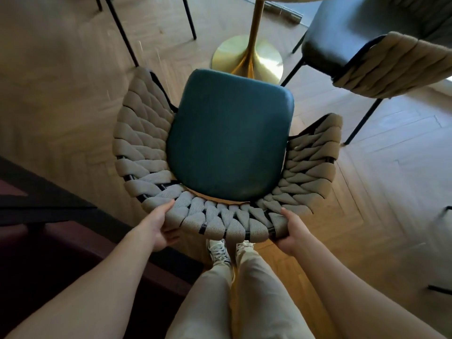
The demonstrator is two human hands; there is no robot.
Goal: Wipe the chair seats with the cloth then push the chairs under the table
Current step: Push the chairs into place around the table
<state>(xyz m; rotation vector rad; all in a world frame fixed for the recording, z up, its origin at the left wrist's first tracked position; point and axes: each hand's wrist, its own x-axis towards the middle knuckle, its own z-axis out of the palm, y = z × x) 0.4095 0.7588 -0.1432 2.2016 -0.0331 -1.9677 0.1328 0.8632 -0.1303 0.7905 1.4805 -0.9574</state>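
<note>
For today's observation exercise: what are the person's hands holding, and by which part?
Both hands, left and right, grip the chair by the top edge of its woven backrest.

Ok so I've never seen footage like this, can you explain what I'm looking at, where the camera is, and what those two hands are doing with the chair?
There is no machine here. A person wears a wide-angle camera on the head, looking forward and down, so you see their own arms, legs and shoes from above. The picture bends at the edges because of the lens.

In front of them stands a chair with a dark teal padded seat and a curved backrest of woven grey-beige bands. The left hand and the right hand each have a grip on the rim of that backrest, one on either side.

Beyond the chair is the round gold pedestal base of a table on a wooden herringbone floor. A second chair of the same kind stands at the upper right. No cloth shows in this picture.
</note>
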